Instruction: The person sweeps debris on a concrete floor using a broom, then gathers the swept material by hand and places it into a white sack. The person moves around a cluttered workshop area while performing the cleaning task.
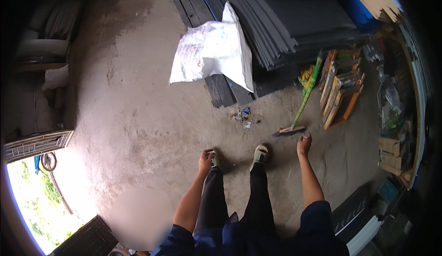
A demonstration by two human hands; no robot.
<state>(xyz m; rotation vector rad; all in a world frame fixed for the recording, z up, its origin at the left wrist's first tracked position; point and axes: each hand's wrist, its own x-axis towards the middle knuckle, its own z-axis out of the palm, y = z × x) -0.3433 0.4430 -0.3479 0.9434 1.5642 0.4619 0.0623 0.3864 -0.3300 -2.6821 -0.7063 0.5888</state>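
Over the concrete floor, my left hand (206, 161) hangs beside my left shoe, its fingers loosely bent and a little apart, with nothing visible in them. My right hand (304, 144) is curled closed in front of my right side, and no object shows in it. Just beyond it is a broom (304, 103) with a green handle, its head on the floor and its handle propped against a stack of dark sheets. A small heap of litter (243, 115) lies ahead of my feet. Farther off, a crumpled white woven sack (209, 49) rests on dark boards.
Dark sheets (294, 21) are piled high at the far side, with dark planks (221, 90) beside them. Wooden frames (343, 86) and a yellow bag (305, 77) stand right of the broom. Shelving (407, 72) lines the right; a bright doorway (41, 205) opens at left.
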